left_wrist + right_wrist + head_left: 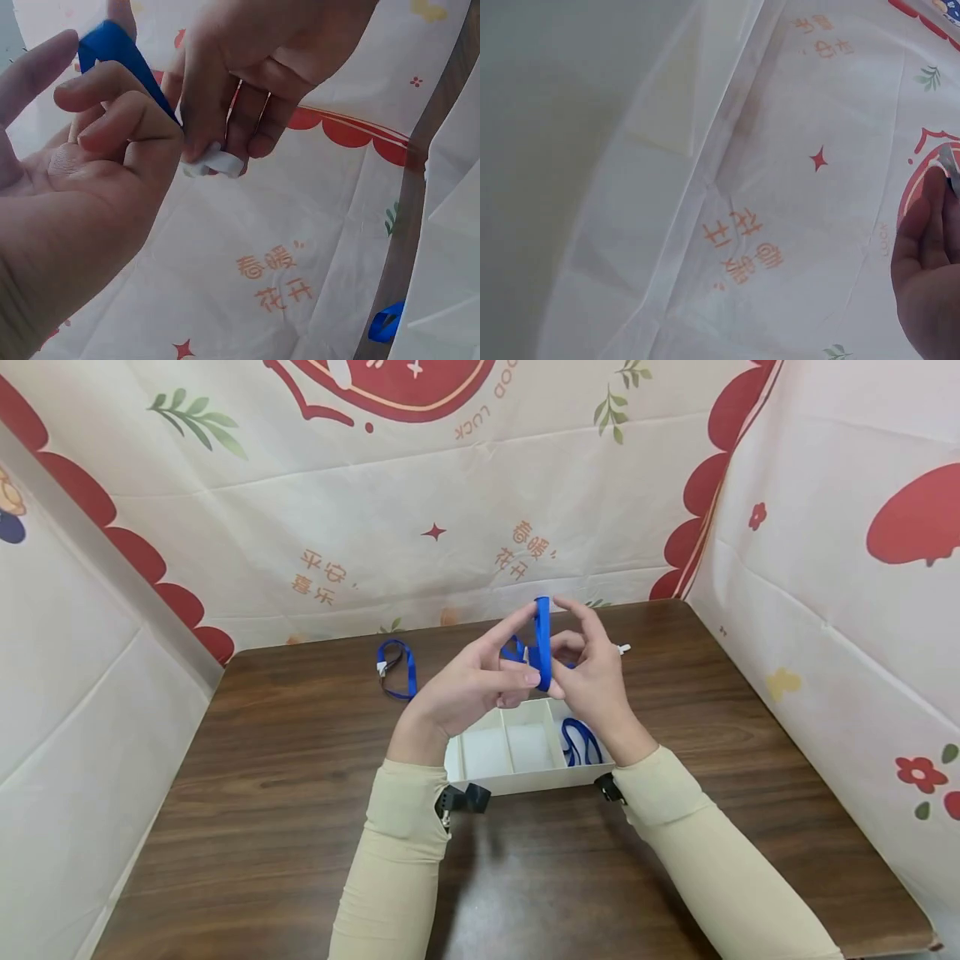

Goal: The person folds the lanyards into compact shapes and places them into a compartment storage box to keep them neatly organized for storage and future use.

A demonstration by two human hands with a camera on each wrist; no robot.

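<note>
Both hands are raised above a white divided box, with a blue lanyard [543,643] between them. My left hand [476,681] holds its folded strap upright between the extended index finger and the thumb; in the left wrist view the other fingers curl in front of the blue strap [120,56]. My right hand [596,672] faces it, and in the left wrist view its fingers pinch a white clip [217,161]. Only part of a hand [934,262] shows at the right wrist view's edge, beside a small metal piece [951,169].
The white box [532,782] stands on the brown wooden table [270,827], another blue lanyard [581,743] lying in its right compartment. Further left lies a blue lanyard [410,672] with a white clip. Printed cloth [405,485] hangs behind the table and at both sides.
</note>
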